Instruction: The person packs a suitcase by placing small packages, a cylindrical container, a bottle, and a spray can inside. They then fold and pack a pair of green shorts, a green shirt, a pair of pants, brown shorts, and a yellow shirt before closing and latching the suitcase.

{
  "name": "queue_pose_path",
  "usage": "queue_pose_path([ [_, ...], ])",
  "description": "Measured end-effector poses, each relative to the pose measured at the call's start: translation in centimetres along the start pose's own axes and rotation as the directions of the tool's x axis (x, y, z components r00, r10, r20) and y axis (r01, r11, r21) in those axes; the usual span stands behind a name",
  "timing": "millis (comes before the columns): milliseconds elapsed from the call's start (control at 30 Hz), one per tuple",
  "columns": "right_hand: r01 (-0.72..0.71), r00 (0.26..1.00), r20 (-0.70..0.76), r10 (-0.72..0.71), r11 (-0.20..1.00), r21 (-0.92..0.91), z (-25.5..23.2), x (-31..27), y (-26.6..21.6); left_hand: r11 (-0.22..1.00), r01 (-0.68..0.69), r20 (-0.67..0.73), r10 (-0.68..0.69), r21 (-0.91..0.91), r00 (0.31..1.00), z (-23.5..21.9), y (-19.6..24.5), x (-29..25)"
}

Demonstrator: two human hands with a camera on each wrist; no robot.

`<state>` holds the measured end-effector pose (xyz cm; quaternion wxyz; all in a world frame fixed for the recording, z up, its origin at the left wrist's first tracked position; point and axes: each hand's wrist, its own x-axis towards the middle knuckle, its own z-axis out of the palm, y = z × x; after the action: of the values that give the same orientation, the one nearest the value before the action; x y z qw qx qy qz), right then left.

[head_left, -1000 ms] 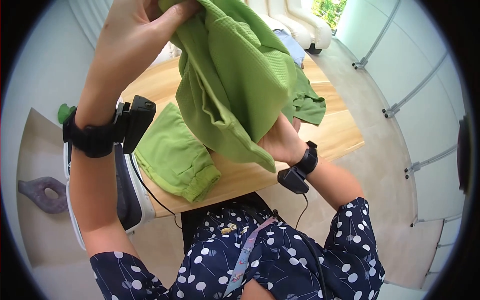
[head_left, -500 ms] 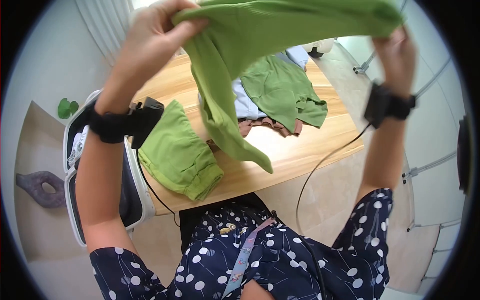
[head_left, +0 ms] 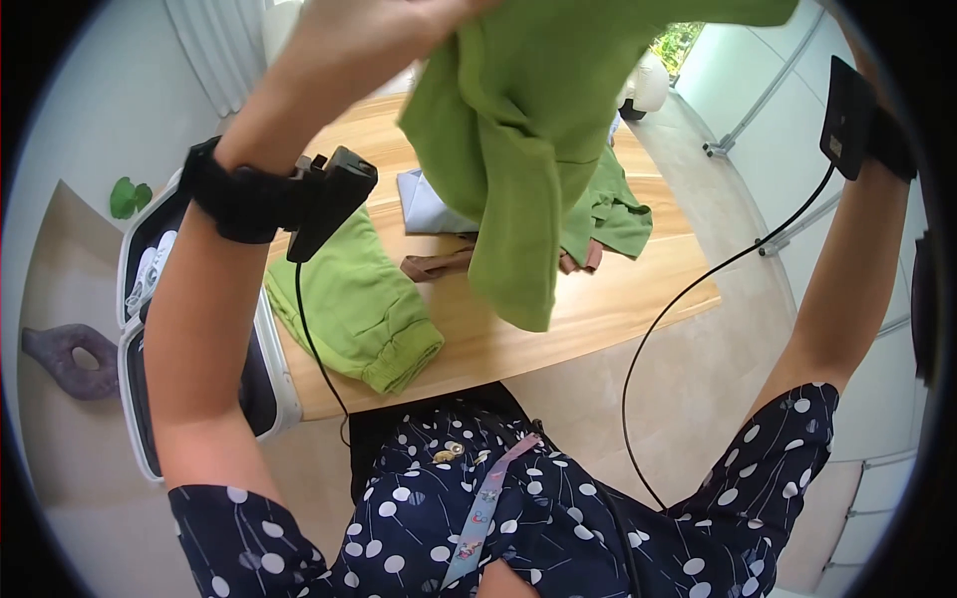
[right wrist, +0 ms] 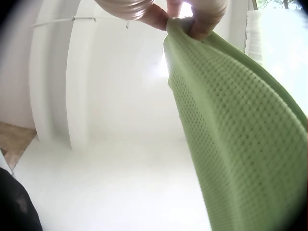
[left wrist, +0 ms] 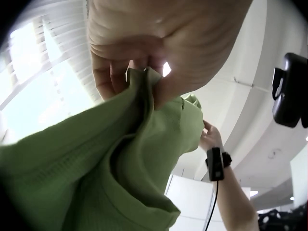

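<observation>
A green garment (head_left: 528, 149) with a fine waffle texture hangs stretched between both hands, high over the table. My left hand (head_left: 369, 40) pinches its edge at the upper left; thumb and fingers close on the folded cloth in the left wrist view. My right hand (left wrist: 210, 138) holds the far end up at the right, and in the right wrist view its fingertips pinch a corner of the cloth. One long part of the garment dangles down in the middle. Folded green trousers (head_left: 349, 309) with a gathered cuff lie on the table below.
The wooden table (head_left: 618, 299) also bears a light blue garment (head_left: 429, 204), another green piece (head_left: 623, 204) and a brown strip of cloth (head_left: 434, 266). An open suitcase (head_left: 289, 399) with white shoes (head_left: 150, 269) stands at the table's left.
My right hand has swung up and out to the right with its end of the garment, spreading the cloth. The left hand has shifted a little right, and the clothes on the table are uncovered.
</observation>
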<state>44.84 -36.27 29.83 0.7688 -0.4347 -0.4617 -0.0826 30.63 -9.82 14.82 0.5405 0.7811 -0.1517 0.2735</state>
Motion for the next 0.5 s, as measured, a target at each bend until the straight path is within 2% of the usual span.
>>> queue_pose_path([
  [33,0.123,0.990,-0.058,-0.127,0.990,-0.063,0.4,0.4,-0.2,0.998,-0.051,0.115,0.046,0.043,0.992,0.2,-0.3,-0.1],
  [67,0.095,0.987,0.137,-0.087,0.994,-0.053,-0.6,1.3,-0.7,0.998,-0.062,0.140,0.061,0.006,0.988,0.3,0.2,0.1],
  [100,0.100,0.984,0.153,-0.092,0.994,-0.046,-1.1,2.6,-1.2,0.997,-0.069,0.163,0.072,-0.026,0.984,0.1,0.9,0.3],
  [167,-0.150,0.954,0.289,0.080,0.963,0.226,0.9,2.8,-1.4,0.982,-0.182,0.041,0.181,0.042,0.983,-0.9,1.6,0.8],
  [200,0.076,0.990,0.115,-0.087,0.993,0.091,1.3,1.8,-1.4,0.988,-0.123,0.018,0.122,0.089,0.992,-1.1,1.6,0.8],
  [333,0.094,0.990,0.104,-0.090,0.995,-0.030,-0.7,2.3,-1.4,0.981,-0.174,0.100,0.165,0.086,0.981,-2.0,0.3,0.7],
  [367,0.367,0.928,0.257,-0.269,0.776,-0.514,-1.3,1.6,-0.7,0.988,-0.153,0.123,0.152,-0.002,0.981,-2.2,0.9,0.4],
  [400,0.556,0.822,0.471,-0.319,0.275,-0.784,-1.7,1.0,-0.2,0.987,-0.131,0.147,0.144,-0.092,0.979,-2.3,1.3,0.1],
  [433,0.555,0.823,0.472,-0.315,0.273,-0.786,-1.7,0.8,0.1,0.987,-0.130,0.147,0.144,-0.097,0.979,-2.3,1.1,0.1],
  [467,0.320,0.947,0.186,-0.261,0.748,-0.582,-1.3,0.8,0.5,0.973,-0.094,0.180,0.133,-0.210,0.975,-2.5,0.9,0.2],
  [500,0.043,0.998,-0.042,-0.050,0.988,-0.148,-1.0,0.8,0.9,0.947,-0.056,0.213,0.128,-0.317,0.969,-2.6,0.7,0.2],
])
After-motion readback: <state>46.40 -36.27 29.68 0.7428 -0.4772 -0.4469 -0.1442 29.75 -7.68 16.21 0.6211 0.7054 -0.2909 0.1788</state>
